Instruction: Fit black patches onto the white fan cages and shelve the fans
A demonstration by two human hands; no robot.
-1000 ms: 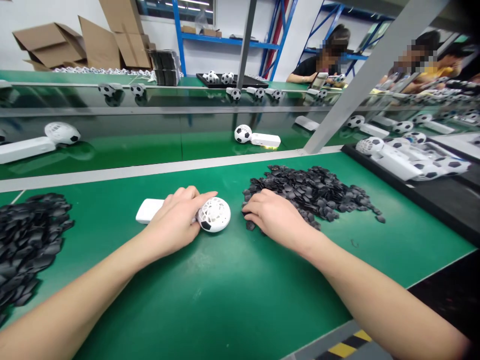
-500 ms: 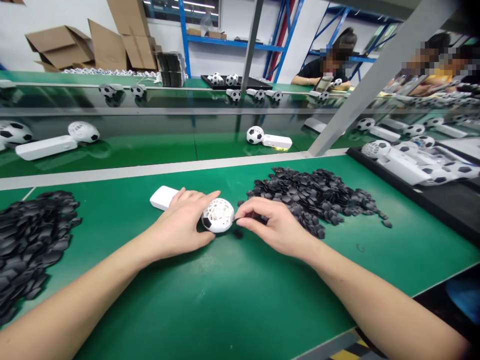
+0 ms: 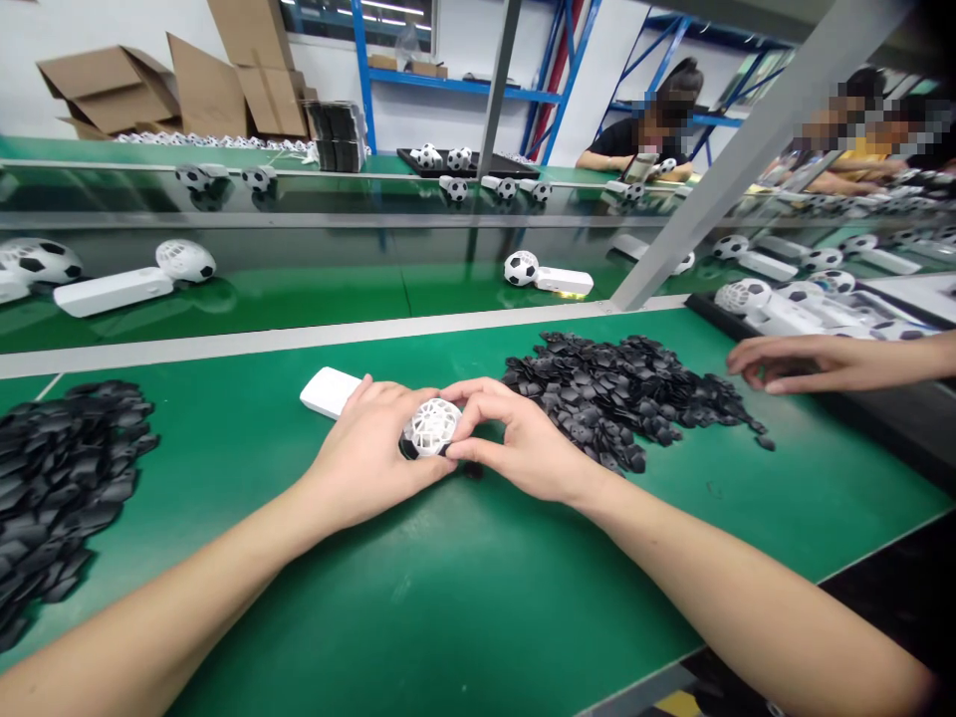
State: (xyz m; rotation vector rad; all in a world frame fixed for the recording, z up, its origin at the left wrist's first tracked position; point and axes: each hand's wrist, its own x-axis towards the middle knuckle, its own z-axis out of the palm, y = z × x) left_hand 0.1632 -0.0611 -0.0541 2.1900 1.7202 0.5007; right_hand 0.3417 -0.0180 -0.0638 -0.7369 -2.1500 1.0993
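A white device with a football-patterned round head (image 3: 433, 426) and a flat white handle (image 3: 327, 392) lies on the green table (image 3: 418, 597). My left hand (image 3: 373, 438) is wrapped round it, fingers over the neck and thumb at the near side of the head. At the head's right side is my right hand (image 3: 515, 438), thumb and index finger pressed against its edge. Whatever small piece those fingertips may hold is hidden. Beyond my right hand spreads a pile of small black pieces (image 3: 619, 388).
Another black pile (image 3: 75, 478) lies at the left. Another person's hand (image 3: 807, 363) reaches in from the right, beside a black tray (image 3: 896, 428) of white devices. A belt (image 3: 336, 279) behind carries similar devices. A slanted grey post (image 3: 694, 214) rises at the right.
My right hand has moved left onto the ball head, which has turned within my left hand's grip. Another person's hand has come in at the right. Devices on the near belt have shifted right.
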